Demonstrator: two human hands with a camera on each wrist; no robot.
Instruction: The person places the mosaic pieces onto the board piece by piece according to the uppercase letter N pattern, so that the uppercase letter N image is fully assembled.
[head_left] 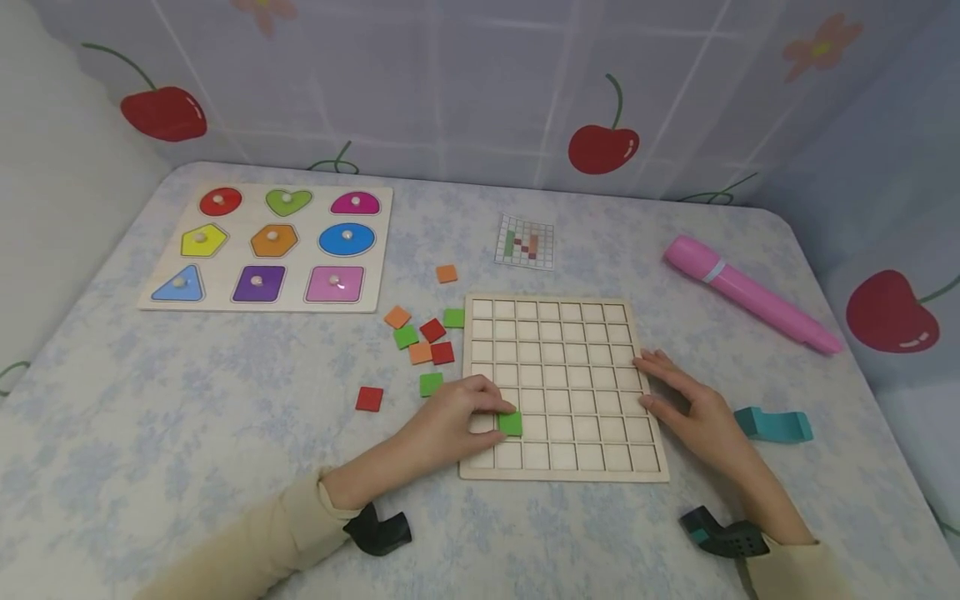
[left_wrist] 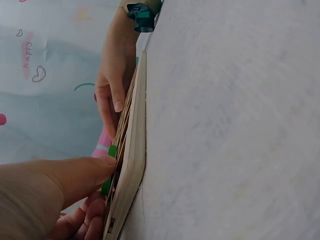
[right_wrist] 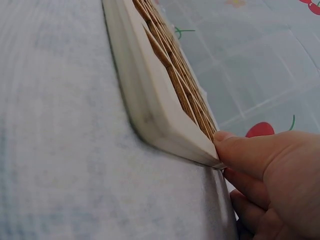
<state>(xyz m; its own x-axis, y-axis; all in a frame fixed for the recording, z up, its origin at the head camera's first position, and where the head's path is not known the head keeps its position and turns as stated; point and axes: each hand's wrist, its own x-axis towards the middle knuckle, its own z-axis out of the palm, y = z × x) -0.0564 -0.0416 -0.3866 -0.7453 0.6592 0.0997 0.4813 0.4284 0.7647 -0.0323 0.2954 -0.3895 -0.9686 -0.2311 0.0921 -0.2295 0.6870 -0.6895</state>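
A square wooden grid board (head_left: 567, 475) lies on the table, its cells showing bare wood. My left hand (head_left: 457, 417) pinches a green square tile (head_left: 511, 424) between thumb and fingers, over a cell near the board's lower left. In the left wrist view, the green tile (left_wrist: 113, 151) sits tilted up along the board's top, under the thumb (left_wrist: 90, 175). On the other side, my right hand (head_left: 693, 408) touches the board's right edge with thumb and fingers apart. The right wrist view shows that thumb (right_wrist: 245, 152) against the board's rim (right_wrist: 165, 125).
Loose red (head_left: 369, 399), green (head_left: 431, 384) and orange tiles (head_left: 446, 273) lie left of the board. Behind it is a small pattern card (head_left: 525, 242). A knobbed shape puzzle (head_left: 296, 267) lies back left; a pink pen-shaped object (head_left: 753, 298) and a teal curved block (head_left: 774, 425) lie right.
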